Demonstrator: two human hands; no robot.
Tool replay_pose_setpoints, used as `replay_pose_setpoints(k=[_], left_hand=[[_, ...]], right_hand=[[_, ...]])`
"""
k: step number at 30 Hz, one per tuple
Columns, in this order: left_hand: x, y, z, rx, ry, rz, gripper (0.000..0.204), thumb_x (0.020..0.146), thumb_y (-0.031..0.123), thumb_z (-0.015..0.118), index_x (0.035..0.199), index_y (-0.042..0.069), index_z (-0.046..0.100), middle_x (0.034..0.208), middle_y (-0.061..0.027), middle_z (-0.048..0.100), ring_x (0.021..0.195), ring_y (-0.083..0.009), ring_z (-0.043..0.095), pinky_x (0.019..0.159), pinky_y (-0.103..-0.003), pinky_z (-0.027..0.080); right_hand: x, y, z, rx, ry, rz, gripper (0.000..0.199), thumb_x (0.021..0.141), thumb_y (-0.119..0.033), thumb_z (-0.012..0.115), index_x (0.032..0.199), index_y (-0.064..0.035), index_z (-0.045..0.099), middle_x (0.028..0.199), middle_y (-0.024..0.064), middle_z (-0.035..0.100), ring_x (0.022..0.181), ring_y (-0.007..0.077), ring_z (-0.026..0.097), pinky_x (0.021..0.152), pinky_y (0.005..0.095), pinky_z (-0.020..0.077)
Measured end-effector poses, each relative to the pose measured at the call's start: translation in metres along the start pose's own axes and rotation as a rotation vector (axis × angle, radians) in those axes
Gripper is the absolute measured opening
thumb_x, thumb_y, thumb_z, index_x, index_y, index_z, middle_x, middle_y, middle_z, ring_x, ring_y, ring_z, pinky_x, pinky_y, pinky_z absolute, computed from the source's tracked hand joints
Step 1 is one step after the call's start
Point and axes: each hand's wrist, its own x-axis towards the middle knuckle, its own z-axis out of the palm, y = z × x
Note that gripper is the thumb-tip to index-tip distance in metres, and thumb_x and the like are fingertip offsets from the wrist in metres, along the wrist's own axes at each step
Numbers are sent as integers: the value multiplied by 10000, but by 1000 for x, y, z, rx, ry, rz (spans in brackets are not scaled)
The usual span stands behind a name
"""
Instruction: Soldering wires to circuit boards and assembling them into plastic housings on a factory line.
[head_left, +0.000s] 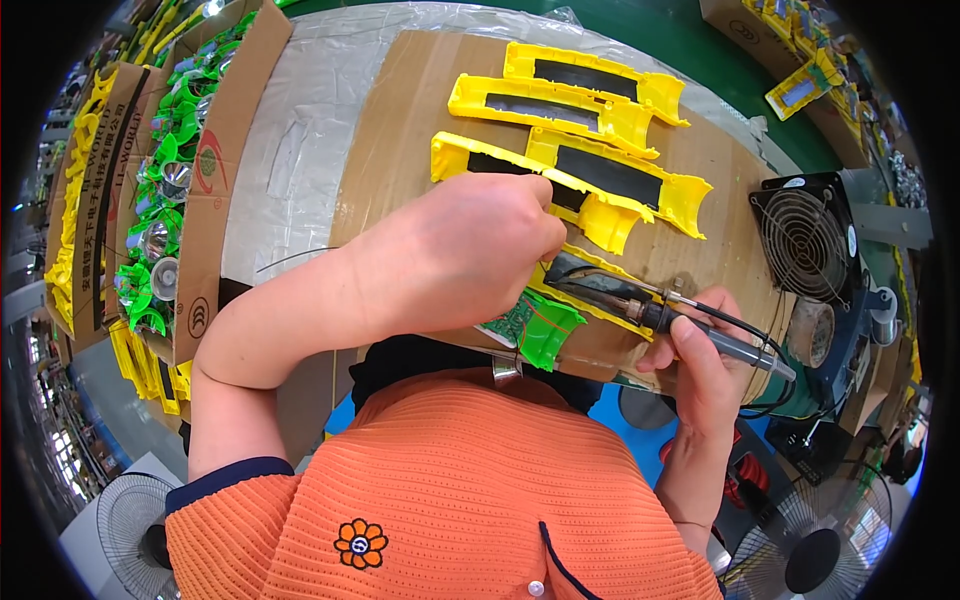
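Observation:
My right hand [705, 345] grips a soldering iron [660, 318] with a dark handle and a cable, its tip pointing left. The tip lies over a yellow plastic shell [612, 268] with a dark panel, near the table's front edge. My left hand [490, 245] is closed beside that shell's left end; its fingertips, and whatever they pinch, are hidden. Below it a green plastic shell [548, 335] lies by a green circuit board [508, 324] with thin red wires. Several more yellow shells [570, 108] with black panels lie in rows beyond my hands.
Cardboard [390, 110] covers the worktop. A carton [215, 170] of green parts with round reflectors stands left, beside a carton with yellow shells [85, 200]. At right are a square black fan [800, 240], a tape roll [810, 332] and loose cables.

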Motion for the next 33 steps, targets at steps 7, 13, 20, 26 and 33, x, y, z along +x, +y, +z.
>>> replay_pose_setpoints(k=[7,13,20,26,33], left_hand=[[0,-3,-5,20,3,20,94,844,71,591,856,49,681,848,-122,578,793,-309,617,715,-395,513],[-1,1,4,-4,3,52,62,795,67,578,798,34,631,819,-156,569,784,-349,616,697,-422,515],[-1,4,0,94,-35,48,58,799,63,585,816,35,634,840,-135,587,808,-328,629,717,-402,528],[2,-1,-2,77,-18,9,87,859,108,614,860,64,689,865,-94,588,818,-286,627,738,-375,522],[2,-1,2,88,-19,55,82,852,100,614,834,60,684,850,-102,587,819,-289,626,736,-379,522]], right_hand=[[4,2,-3,51,-16,-48,117,887,-27,601,924,6,495,674,139,625,583,205,632,609,328,564],[-10,9,-11,63,7,-57,157,863,0,610,912,-17,462,679,135,621,576,196,628,601,327,554],[-9,7,-5,72,21,-64,157,873,16,602,930,-9,458,658,128,617,564,199,628,570,305,537],[-2,6,-5,-16,-29,-64,156,872,32,603,937,1,465,712,134,643,579,186,643,576,306,551],[-4,6,2,-97,21,-50,132,893,-52,597,936,-15,477,629,109,605,520,170,592,551,279,522]])
